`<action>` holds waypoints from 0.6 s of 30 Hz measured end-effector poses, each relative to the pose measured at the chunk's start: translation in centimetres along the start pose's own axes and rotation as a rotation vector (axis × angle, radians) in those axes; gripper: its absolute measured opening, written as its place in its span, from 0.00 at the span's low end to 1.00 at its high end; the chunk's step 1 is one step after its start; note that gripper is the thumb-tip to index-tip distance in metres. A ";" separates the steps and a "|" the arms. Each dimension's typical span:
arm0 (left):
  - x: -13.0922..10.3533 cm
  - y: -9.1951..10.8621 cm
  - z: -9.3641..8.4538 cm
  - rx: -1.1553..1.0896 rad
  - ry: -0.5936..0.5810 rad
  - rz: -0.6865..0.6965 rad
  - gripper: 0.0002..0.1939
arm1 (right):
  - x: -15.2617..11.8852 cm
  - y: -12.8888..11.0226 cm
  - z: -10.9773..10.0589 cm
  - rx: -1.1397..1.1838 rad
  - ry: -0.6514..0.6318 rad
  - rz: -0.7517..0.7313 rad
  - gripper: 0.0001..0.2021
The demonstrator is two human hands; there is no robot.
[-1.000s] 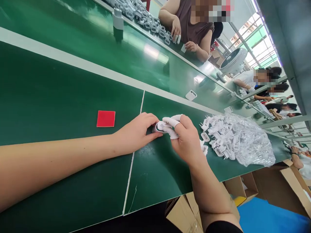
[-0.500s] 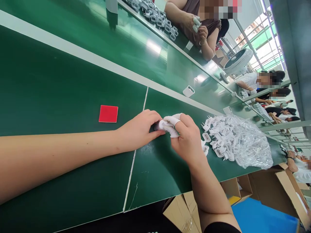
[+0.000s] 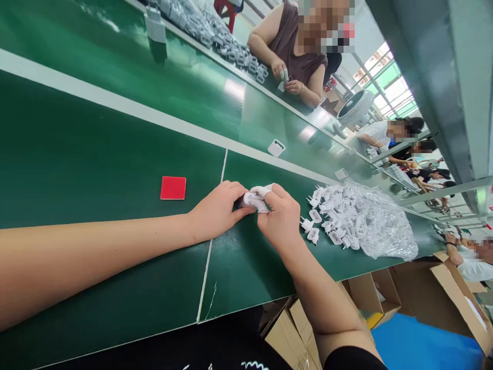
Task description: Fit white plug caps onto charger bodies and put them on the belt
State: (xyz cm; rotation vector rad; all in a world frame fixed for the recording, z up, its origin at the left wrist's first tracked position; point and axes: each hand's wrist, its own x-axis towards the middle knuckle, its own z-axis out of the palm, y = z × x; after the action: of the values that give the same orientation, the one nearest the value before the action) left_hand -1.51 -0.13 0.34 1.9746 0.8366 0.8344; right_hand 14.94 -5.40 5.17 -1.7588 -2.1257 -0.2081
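My left hand (image 3: pixel 215 210) pinches a small white plastic charger housing (image 3: pixel 244 201) between thumb and fingers, just above the green bench. Against its other end press the fingers of my right hand (image 3: pixel 283 218), which wear white finger covers; they hide most of the piece. Whether the right fingertips hold a second part cannot be made out. To the right of that hand lies a heap of white plug parts with metal pins (image 3: pixel 333 208), a few of them loose at its near edge.
A clear plastic bag (image 3: pixel 385 226) covers the heap's right side. Left of my hands lies a red square (image 3: pixel 173 188). White housings (image 3: pixel 276 148) rest on the green belt beyond the pale strip (image 3: pixel 162 114). Cardboard boxes (image 3: pixel 370 295) stand below the bench edge. A co-worker (image 3: pixel 295 56) sits opposite.
The view has shifted and tilted slightly. Both my hands stay together on the white housing with little change in grip. Across the belt, the co-worker's hands have come lower.
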 end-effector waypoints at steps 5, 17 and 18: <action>0.8 1.1 -1.5 -0.014 -0.098 -0.050 0.21 | -1.8 1.8 -1.9 0.270 -0.100 0.112 0.23; 9.2 -6.8 -17.8 0.511 0.401 -0.402 0.29 | -9.2 10.8 -3.3 -0.129 -0.194 0.375 0.18; 9.3 -7.4 -18.3 0.521 0.406 -0.422 0.32 | -8.3 10.7 -3.3 -0.104 -0.196 0.386 0.18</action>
State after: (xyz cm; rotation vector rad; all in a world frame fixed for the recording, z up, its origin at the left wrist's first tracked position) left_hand -12.61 18.26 4.48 1.9597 1.7872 0.8269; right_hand 27.24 -11.90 3.81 -2.2908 -1.8754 -0.0427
